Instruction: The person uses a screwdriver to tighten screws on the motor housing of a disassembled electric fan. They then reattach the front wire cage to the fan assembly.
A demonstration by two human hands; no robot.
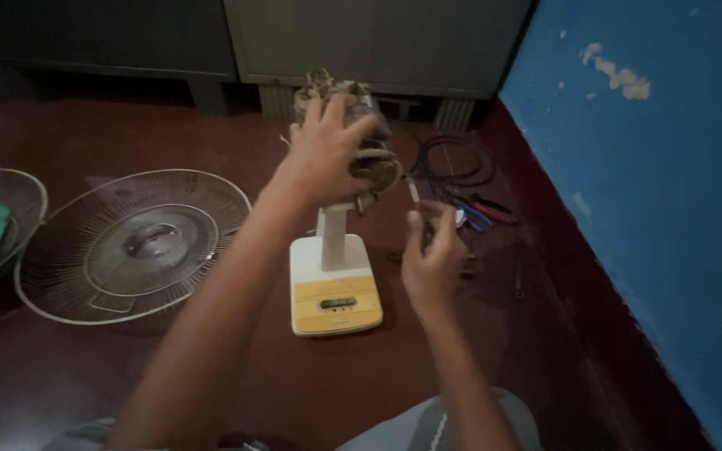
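A dismantled stand fan sits upright on the dark red floor, with a cream and yellow base (333,294) and a short pillar. My left hand (321,149) grips the dusty bare fan motor (375,159) at the top of the pillar. Just right of the pillar, my right hand (433,253) is raised with fingers pinched on a small thin tool or part that is too blurred to name.
A round wire fan guard (131,242) lies on the floor to the left, a second guard (6,200) with a green blade beside it. Coiled black cables and hand tools (465,188) lie behind the fan. A blue wall (653,184) stands right, grey cabinets behind.
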